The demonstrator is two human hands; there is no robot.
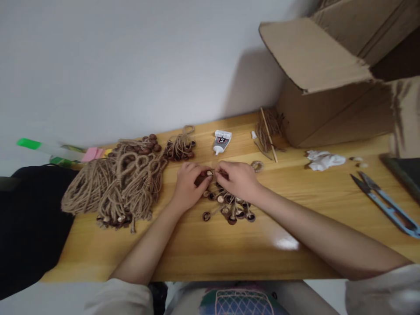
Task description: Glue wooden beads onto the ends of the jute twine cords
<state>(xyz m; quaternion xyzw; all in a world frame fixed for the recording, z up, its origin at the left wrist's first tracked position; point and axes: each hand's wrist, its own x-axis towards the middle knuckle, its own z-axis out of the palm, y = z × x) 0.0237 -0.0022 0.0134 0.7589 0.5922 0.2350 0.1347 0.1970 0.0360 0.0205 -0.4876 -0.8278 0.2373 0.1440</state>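
My left hand (189, 186) is closed in a pinch on a small pale-topped bead (209, 173). Right beside it, my right hand (236, 178) has its thumb and fingers pressed together at the bead's edge; what they grip is too small to name. Under and just in front of my hands lies a cluster of brown caps (240, 214) with cords, some with pale pieces inside. One dark cap (206, 216) sits at the cluster's left side. Behind my hands lies a glue tube (222, 141), its nozzle towards me.
Twine bundles (131, 188) cover the left of the table, with a beaded bunch (180, 146) behind. At the right are a cardboard box (331, 109), crumpled tissue (324, 160) and blue-handled snips (387, 203). A stick (269, 134) leans on brown cord.
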